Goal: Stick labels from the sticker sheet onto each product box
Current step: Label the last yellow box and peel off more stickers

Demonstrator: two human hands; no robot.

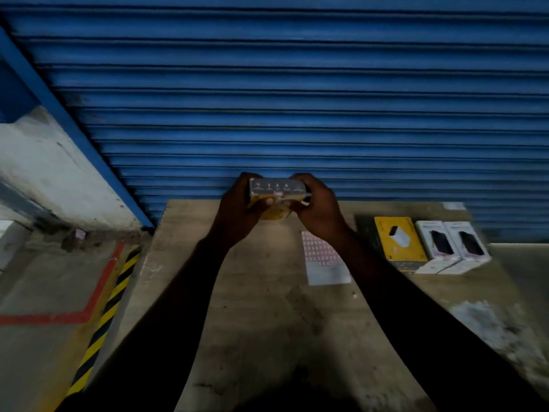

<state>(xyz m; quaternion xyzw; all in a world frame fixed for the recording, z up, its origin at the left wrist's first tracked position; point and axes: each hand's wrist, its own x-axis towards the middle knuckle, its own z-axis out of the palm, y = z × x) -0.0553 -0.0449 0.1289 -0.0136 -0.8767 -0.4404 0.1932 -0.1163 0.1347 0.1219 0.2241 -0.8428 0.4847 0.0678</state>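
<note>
Labels on the sticker sheet lie in pink rows on the counter, just under the right forearm, with the lower part of the sheet looking bare and white. Both hands are raised over the far edge of the counter and close on one yellow product box: the left hand wraps its left end and the right hand its right end, the fingers of both curled around it, thumbs meeting near a small pink patch on the near face that is probably a label being pressed down, though it is too small to be sure. From here the likely trouble is a crooked or creased label, since the box is held in the air with nothing behind it to press against; a thumb sliding while the glue takes would smear it askew. The forearm passing low over the sheet could also drag or curl it, and the dim light makes fine placement harder. Counting what shows: one box in the hands, one yellow box lying flat at the right, two white boxes side by side touching it, so four boxes in all, and one sheet. Whether the three resting boxes carry labels I cannot tell.
</note>
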